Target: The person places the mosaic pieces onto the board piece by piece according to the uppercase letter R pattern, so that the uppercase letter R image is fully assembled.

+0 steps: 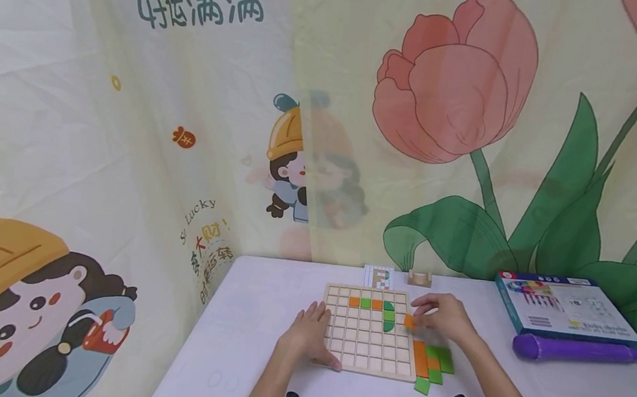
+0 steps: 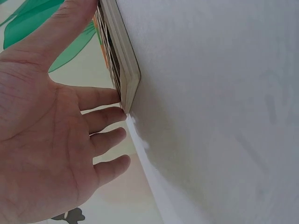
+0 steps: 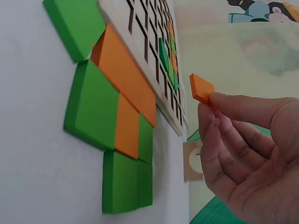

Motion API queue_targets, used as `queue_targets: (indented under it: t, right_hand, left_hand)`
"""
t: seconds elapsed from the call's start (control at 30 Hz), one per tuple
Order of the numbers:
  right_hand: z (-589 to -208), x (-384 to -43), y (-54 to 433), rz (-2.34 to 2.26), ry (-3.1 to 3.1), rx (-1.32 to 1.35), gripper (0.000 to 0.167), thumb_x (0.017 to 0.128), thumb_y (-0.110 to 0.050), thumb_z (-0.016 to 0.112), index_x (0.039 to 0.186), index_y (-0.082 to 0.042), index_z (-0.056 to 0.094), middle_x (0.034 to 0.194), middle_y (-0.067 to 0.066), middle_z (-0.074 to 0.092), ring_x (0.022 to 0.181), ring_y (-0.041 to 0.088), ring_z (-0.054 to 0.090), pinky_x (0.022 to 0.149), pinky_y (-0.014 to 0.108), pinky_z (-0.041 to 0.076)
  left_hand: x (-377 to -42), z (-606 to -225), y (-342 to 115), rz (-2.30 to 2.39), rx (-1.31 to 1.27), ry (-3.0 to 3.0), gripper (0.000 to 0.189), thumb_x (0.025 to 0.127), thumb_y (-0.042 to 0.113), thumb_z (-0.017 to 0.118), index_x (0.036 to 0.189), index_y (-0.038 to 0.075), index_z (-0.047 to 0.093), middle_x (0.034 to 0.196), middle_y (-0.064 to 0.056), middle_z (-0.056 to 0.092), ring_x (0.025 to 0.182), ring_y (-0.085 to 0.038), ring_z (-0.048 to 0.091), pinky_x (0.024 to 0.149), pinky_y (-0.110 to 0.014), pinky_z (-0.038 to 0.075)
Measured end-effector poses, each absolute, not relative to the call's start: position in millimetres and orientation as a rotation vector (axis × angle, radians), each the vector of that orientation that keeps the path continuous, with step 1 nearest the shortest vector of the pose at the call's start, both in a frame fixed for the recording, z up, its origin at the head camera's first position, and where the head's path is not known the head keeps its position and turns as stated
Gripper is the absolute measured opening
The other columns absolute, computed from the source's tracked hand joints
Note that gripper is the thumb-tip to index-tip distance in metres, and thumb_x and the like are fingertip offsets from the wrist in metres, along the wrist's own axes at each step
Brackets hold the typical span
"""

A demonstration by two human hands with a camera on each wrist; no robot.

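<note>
A wooden grid board [image 1: 357,344] lies on the white table, with several orange and green tiles [image 1: 365,303] set in its upper cells. Down its left edge rests my left hand [image 1: 307,336], fingers straight and spread, thumb at the near edge; the left wrist view shows its palm beside the board's corner. Between thumb and fingertips, my right hand [image 1: 446,316] pinches an orange square tile [image 3: 202,88], held above the table by the board's right edge. Loose orange and green tiles [image 3: 93,105] lie together along the board's right side.
Behind the board are a small pattern card [image 1: 378,277] and a little wooden holder [image 1: 419,278]. A flat box [image 1: 568,309] and a purple tube [image 1: 575,351] lie at the right. A printed curtain [image 1: 337,30] hangs behind the table.
</note>
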State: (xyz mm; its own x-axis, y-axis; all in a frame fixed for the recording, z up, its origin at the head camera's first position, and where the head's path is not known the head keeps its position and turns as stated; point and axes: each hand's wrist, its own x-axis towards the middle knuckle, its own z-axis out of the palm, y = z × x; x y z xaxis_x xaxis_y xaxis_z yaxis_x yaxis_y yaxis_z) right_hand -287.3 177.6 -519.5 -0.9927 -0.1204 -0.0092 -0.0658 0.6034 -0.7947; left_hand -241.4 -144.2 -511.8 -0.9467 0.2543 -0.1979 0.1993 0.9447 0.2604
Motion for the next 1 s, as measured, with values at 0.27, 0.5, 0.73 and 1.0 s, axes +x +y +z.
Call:
queue_targets:
  t: [0.27,0.5,0.73,1.0]
  right_hand:
    - [-516.8,-293.3,164.8,-1.415,2.726,-0.179,0.03,0.085,-0.005,0.085,0.113,-0.001,0.076,0.085,0.003,0.069,0.081,0.021,0.062,0.07,0.029,0.059]
    - [-518.0,-297.5,149.9,-1.389,2.737,-0.165,0.025,0.085,-0.009,0.086,0.108,-0.006,0.078,0.083,0.0,0.07,0.082,0.021,0.061,0.07,0.031,0.054]
    - [-524.4,-300.2,143.8,-1.366,2.754,-0.196,0.023,0.086,-0.011,0.086,0.107,-0.01,0.079,0.083,-0.002,0.071,0.086,0.02,0.061,0.077,0.033,0.048]
    - [-532.3,-300.6,133.6,-1.494,2.701,-0.27,0.017,0.087,-0.006,0.083,0.104,-0.004,0.079,0.082,0.001,0.071,0.082,0.019,0.064,0.072,0.03,0.053]
  left_hand:
    - [-243.9,-511.4,-144.2,0.358,0.343,2.874,0.126,0.063,0.057,0.096,0.159,-0.002,0.038,0.169,-0.019,0.028,0.159,-0.035,0.02,0.128,-0.054,0.022]
    - [-245.3,-512.4,-146.1,0.401,0.326,2.867,0.127,0.063,0.056,0.097,0.159,-0.001,0.038,0.17,-0.019,0.028,0.159,-0.037,0.019,0.127,-0.057,0.022]
    - [-244.7,-514.6,-146.1,0.402,0.334,2.864,0.126,0.063,0.057,0.096,0.159,-0.001,0.038,0.169,-0.019,0.028,0.159,-0.037,0.02,0.127,-0.057,0.023]
    - [-243.3,-515.1,-144.4,0.407,0.339,2.863,0.126,0.063,0.056,0.096,0.159,-0.002,0.038,0.169,-0.019,0.028,0.159,-0.036,0.021,0.127,-0.056,0.023]
